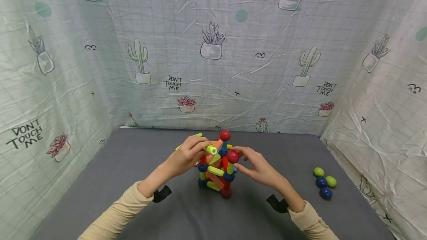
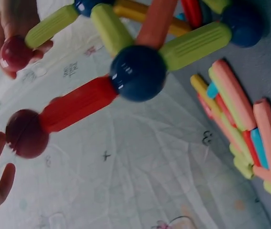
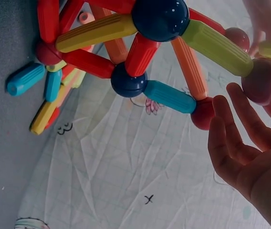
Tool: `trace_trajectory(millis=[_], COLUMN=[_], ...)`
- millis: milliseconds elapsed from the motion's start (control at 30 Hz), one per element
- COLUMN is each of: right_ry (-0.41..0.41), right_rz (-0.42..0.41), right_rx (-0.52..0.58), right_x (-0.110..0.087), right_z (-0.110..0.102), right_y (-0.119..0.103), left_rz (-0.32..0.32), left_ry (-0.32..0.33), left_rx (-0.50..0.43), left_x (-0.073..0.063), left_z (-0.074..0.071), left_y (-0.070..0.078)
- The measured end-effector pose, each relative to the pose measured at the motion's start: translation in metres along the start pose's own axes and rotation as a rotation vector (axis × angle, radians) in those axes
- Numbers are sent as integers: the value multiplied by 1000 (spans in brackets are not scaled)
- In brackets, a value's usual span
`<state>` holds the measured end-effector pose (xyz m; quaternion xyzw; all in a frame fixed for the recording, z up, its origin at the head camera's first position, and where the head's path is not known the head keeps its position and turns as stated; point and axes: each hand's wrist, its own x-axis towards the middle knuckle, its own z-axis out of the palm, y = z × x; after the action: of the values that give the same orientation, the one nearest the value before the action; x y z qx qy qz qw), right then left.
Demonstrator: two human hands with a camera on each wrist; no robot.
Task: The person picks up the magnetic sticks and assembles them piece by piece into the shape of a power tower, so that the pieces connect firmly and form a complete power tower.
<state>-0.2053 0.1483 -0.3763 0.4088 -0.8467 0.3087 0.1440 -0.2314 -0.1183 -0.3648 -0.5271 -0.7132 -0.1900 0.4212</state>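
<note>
Between both hands stands an upright structure of coloured rods and balls, with a navy ball [image 2: 138, 73] and a red rod [image 2: 80, 102] among its parts. My left hand [image 1: 188, 155] pinches a lime rod [image 1: 211, 150] above its left side. In the left wrist view, the rod's end is beside a dark red ball [image 2: 27, 133] that tops the red rod. On the right, my right hand [image 1: 258, 166] has its finger and thumb at another red ball [image 1: 232, 156], steadying it on a lime rod [image 3: 217, 48]. The other right fingers are loosely extended below that ball.
Behind the structure lies a pile of loose rods [image 2: 249, 138] in several colours. Several loose green and blue balls [image 1: 321, 182] sit on the grey table [image 1: 140, 180] at the right. Patterned cloth [image 1: 233, 73] encloses the back and sides.
</note>
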Motion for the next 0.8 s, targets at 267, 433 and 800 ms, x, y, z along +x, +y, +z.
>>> trace_trajectory(millis=[267,433,800], right_ry=[2,7,2], right_rz=[-2,-9,-30], right_rx=[12,4,21], right_x=[1,-1,0], right_z=[0,-2,-4], right_y=[1,3,4], left_rz=[37,113,135], left_ry=[-66,-203,-501], left_rx=[38,287,585], left_x=[-2,1,6], left_z=[9,8,13], left_y=[0,7,20])
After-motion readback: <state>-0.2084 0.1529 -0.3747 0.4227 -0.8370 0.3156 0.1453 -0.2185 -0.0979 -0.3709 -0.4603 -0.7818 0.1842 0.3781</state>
